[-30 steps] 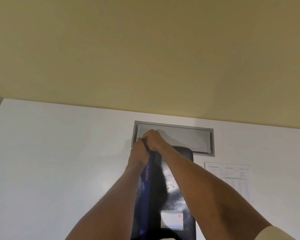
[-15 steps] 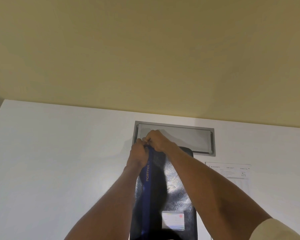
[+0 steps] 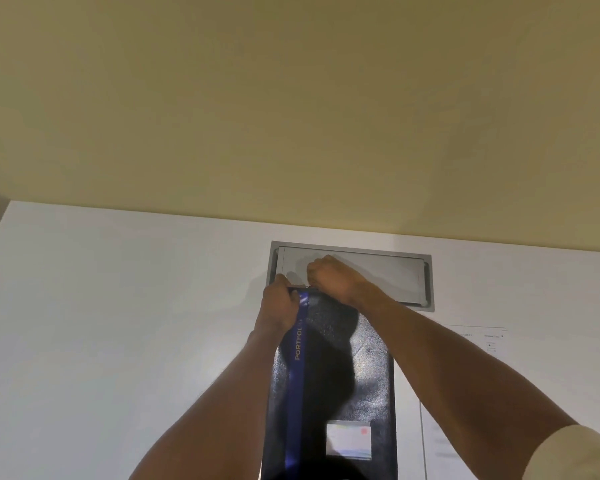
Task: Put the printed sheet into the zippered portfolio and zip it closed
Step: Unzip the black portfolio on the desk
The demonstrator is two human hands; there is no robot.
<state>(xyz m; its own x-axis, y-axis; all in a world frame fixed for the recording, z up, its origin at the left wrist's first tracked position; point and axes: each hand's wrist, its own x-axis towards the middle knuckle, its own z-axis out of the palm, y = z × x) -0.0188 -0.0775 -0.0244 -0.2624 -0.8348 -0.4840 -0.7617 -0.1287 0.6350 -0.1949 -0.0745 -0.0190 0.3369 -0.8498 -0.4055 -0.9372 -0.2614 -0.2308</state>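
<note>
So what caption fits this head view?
Both hands, left and right, work the portfolio's far corner; printed sheet waits alongside.

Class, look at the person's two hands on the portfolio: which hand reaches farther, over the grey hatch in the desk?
The right hand, fist closed at the portfolio's far edge over the grey hatch. The left hand grips the near-left corner, short of it.

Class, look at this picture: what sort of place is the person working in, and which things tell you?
Probably an office or study room. The white desk has a built-in grey cable hatch, and a dark zippered portfolio and a printed sheet lie on it.

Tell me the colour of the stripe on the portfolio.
Blue stripe, with gold lettering; head view.
</note>
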